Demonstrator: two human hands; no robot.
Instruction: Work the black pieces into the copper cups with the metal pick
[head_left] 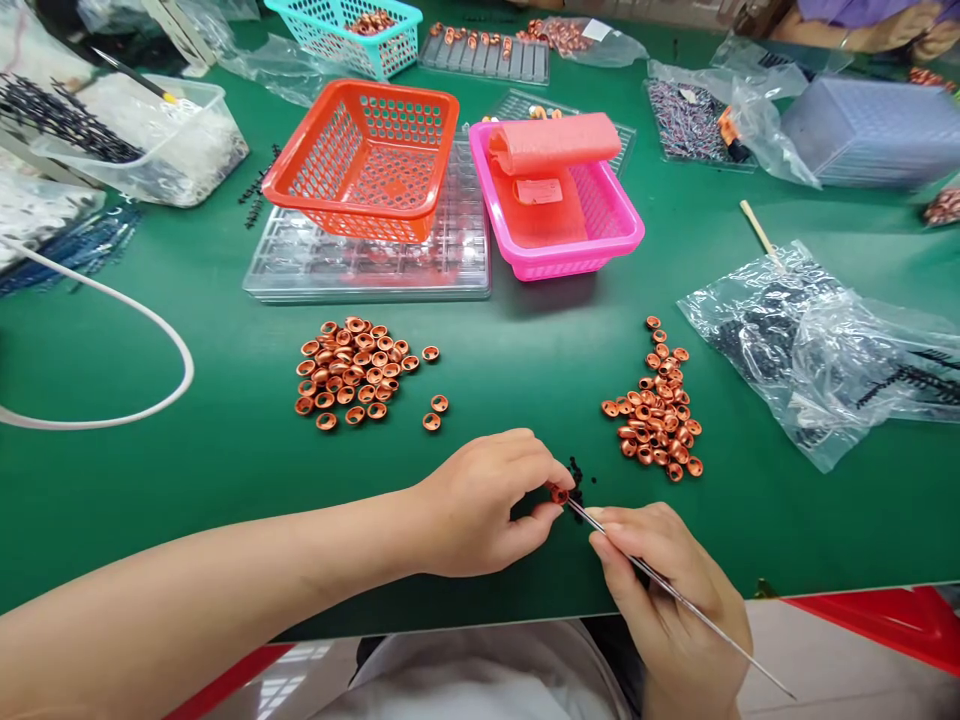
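The left hand pinches one small copper-coloured cup between thumb and forefinger; the piece sits right at the fingertips, at the far end of the grip, with the forefinger curled over its upper side and the thumb beneath it; much of the cup is hidden by the fingers, so its exact tilt cannot be told. The right hand is closed around a slim metal tool, thumb and forefinger gripping it near its front; the shaft slants across the hand, its rear end jutting out at lower right, while its tip points up and left to the held cup; whether the tip touches the cup or lies just beside it is too small to tell.

Tiny black pieces lie scattered on the green tabletop close to the left fingertips and the tool's tip; a left pile of copper cups lies beyond the left forearm, three loose cups just to its right; a right pile of copper cups lies beyond the right hand, well apart from the first. Farther back, an orange basket rests on clear plastic trays; beside it stands a pink basket holding red wrapping; clear bags with black contents lie at the right.
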